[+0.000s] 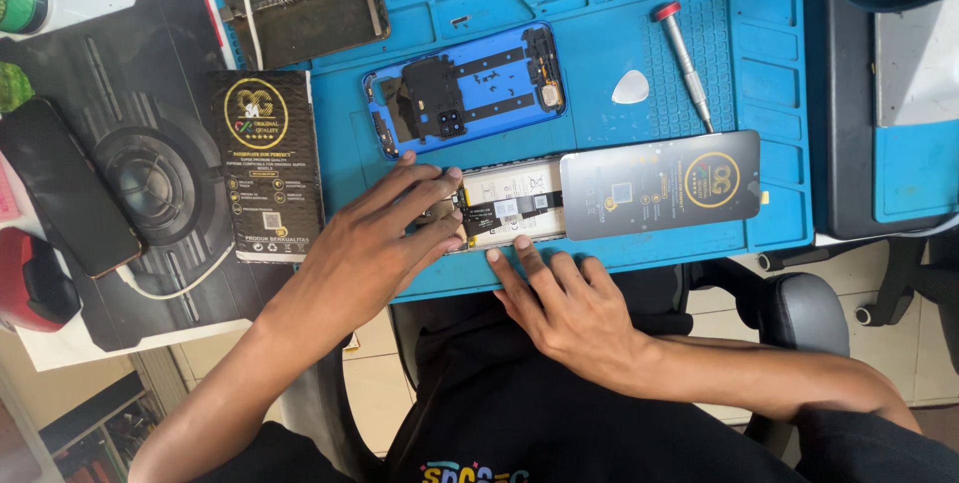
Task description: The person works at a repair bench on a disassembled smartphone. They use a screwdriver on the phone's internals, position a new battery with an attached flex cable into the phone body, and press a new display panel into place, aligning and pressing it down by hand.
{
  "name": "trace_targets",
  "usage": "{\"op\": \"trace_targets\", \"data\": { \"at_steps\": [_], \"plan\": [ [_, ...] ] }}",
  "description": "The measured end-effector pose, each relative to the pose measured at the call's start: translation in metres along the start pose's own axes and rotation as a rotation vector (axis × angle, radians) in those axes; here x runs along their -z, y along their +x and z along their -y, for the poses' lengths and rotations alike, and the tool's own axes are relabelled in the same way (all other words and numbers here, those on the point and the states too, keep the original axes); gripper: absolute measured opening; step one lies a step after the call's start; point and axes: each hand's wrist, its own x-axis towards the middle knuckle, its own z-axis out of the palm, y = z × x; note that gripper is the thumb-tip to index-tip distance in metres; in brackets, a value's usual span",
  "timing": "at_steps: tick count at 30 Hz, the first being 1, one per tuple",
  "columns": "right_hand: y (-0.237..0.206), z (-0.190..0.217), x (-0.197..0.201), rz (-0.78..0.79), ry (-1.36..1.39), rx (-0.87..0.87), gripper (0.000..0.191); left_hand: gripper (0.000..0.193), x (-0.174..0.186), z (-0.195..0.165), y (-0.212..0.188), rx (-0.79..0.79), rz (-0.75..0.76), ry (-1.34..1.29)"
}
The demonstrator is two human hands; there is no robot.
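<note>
Phone body (504,205), opened up with its white inner frame and a dark ribbon cable showing, lies flat near the front edge of a blue work mat (769,93), and both hands are on it. The left hand (385,233) rests palm down over the phone's left end, fingers spread and pressed flat, gripping nothing; the right hand (559,303) lies open at the front edge, its fingertips touching the frame's lower side, also holding nothing. As a judgement, the work is in its middle part: the blue back cover (465,88) is already off and lies apart, higher on the mat, with dark shields and small parts resting on it, while a new screen (659,183), dark and still under its printed film, lies flat against the phone body's right end and does not look seated. The cover is not back on and the loose parts are not refitted. A red-capped screwdriver (684,63) and a white pick (630,88) lie on the mat just above the screen. Left of the mat a black box (268,163) with a gold emblem lies on a black pad (130,163), beside another phone (65,188) with a white cable. The mat sits on a table; below are a tiled floor and a dark chair.
</note>
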Motion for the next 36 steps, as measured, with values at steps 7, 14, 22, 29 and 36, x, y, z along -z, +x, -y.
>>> {"op": "trace_targets", "data": {
  "at_steps": [7,14,22,29,36],
  "plan": [
    [0.000,0.000,0.000,0.002,-0.005,0.003,0.052,0.025,-0.001,0.000,-0.001,0.003,-0.006,0.007],
    [0.001,-0.001,0.000,-0.012,-0.021,0.009,0.050,0.025,-0.002,0.000,-0.001,0.010,-0.011,-0.001],
    [-0.016,0.002,-0.005,-0.194,0.292,0.079,0.039,0.026,-0.001,-0.003,-0.003,0.025,-0.040,-0.028],
    [-0.020,0.000,-0.027,0.083,0.548,0.388,0.025,0.025,-0.010,-0.009,-0.007,0.101,-0.125,-0.087],
    [-0.011,-0.030,0.011,-0.024,0.649,0.453,0.023,0.055,-0.016,-0.022,0.007,0.237,-0.201,-0.140]
  ]
}}
